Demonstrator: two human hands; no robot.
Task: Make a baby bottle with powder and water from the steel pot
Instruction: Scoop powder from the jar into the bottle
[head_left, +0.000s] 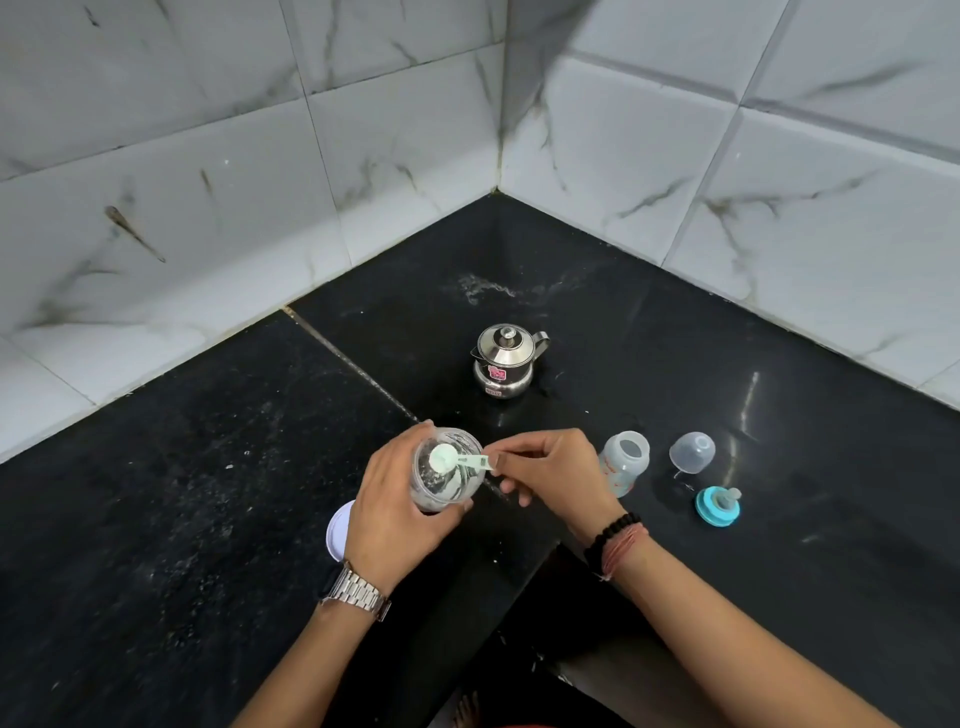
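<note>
My left hand (387, 512) grips a clear plastic powder jar (444, 478), tilted toward me, with white powder inside. My right hand (550, 473) pinches the handle of a pale green scoop (457, 460) whose bowl sits over the jar's mouth. The open baby bottle (623, 460) stands just right of my right hand. Its clear cap (692, 452) and blue ring with teat (718, 506) lie further right. The lidded steel pot (504, 359) stands behind, toward the corner.
A white lid (336, 532) lies on the black stone counter (208, 493) under my left wrist. White marble-look tiled walls (208, 208) meet in a corner behind the pot. The counter's inner edge drops off near my right forearm.
</note>
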